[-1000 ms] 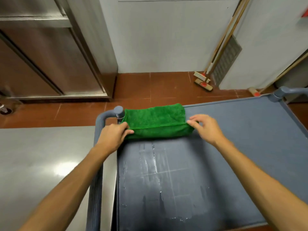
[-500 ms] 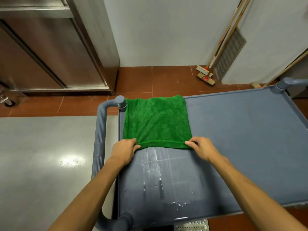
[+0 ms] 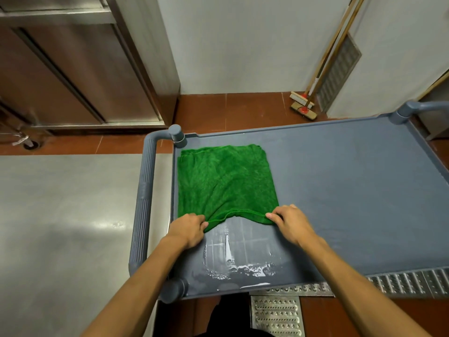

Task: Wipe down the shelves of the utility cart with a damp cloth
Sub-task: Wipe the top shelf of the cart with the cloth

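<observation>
A green cloth (image 3: 226,181) lies spread flat on the left part of the grey cart's top shelf (image 3: 340,190). My left hand (image 3: 188,228) pinches the cloth's near left corner. My right hand (image 3: 290,222) pinches its near right corner. The near edge sags a little between the two hands. A wet, shiny streak (image 3: 233,261) marks the shelf just in front of the cloth, down to the near rim.
The cart's ribbed handle (image 3: 143,203) runs along its left side, next to a steel table (image 3: 60,227). A steel cabinet (image 3: 85,69) stands at the back left. Brooms (image 3: 303,103) lean on the wall behind. A metal floor grate (image 3: 277,314) lies below the cart's near edge.
The cloth was a folded strip at the far edge; both hands have drawn its near edge toward me, unfolding it flat and dragging it down the shelf.
</observation>
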Motion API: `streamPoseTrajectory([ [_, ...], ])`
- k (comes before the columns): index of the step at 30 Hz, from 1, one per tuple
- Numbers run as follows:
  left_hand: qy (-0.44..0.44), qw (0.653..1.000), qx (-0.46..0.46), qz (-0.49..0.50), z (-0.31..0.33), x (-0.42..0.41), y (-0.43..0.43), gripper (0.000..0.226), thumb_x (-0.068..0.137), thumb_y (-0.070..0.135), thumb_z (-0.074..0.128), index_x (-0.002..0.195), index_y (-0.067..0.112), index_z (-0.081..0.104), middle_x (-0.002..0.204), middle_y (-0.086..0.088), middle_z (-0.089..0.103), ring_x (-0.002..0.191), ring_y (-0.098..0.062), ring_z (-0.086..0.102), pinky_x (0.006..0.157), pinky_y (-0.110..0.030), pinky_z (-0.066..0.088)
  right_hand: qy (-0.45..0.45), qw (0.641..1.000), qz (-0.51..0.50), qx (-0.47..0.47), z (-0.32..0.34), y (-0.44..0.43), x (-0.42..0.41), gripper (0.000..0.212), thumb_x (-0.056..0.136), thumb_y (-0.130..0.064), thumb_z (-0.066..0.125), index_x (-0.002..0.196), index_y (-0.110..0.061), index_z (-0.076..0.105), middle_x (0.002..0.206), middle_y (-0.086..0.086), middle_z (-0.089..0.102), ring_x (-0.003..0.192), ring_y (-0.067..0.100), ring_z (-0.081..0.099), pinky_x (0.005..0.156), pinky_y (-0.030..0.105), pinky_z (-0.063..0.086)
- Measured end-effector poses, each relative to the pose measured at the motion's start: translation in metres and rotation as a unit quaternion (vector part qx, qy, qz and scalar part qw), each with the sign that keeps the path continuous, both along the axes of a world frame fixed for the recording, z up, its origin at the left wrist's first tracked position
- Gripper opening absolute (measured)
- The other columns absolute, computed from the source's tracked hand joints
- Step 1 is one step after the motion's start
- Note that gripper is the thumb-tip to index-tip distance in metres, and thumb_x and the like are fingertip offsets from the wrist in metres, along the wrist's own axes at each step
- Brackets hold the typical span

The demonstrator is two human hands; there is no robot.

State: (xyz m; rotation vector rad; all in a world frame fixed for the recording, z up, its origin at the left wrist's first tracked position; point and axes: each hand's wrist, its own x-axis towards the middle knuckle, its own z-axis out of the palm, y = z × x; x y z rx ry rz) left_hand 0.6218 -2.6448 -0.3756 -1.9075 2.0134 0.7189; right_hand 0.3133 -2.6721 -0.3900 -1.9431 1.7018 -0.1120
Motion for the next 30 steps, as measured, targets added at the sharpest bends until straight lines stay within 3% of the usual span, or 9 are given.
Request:
streamPoseTrajectory([
  [6,-0.013,1.0,0.016,0.004,0.002,-0.01,0.025,0.033,0.105,0.037,0.037,0.111,0.014,0.06,0.117,-0.012,0.062,0.111,-0.033,0.059,0.092,-0.042,0.049,0.069,0.997,0.033,-0.013,0.004,0.026,-0.003,0.04,0.101,-0.046,0.042,0.09,-0.015,0.064,0.095,0.008,0.067,0.098,0.031,0.056,0.08,0.037,0.042],
  [20,-0.04,0.999,0.031,0.001,0.004,-0.033,0.09,0.035,0.105,0.038,0.035,0.112,0.014,0.06,0.118,-0.013,0.062,0.111,-0.034,0.059,0.092,-0.042,0.049,0.118,0.99,0.071,-0.019,0.01,0.083,-0.023,0.035,0.104,-0.042,0.036,0.099,-0.018,0.06,0.103,0.006,0.067,0.102,0.027,0.054,0.087,0.037,0.038],
  [30,-0.08,0.996,0.014,-0.025,0.006,-0.054,0.127,0.036,0.105,0.039,0.035,0.115,0.015,0.06,0.12,-0.01,0.062,0.112,-0.033,0.059,0.085,-0.04,0.048,0.141,0.986,0.084,-0.031,0.019,0.116,-0.036,0.034,0.105,-0.04,0.035,0.102,-0.017,0.061,0.104,0.007,0.068,0.101,0.028,0.054,0.077,0.036,0.028],
])
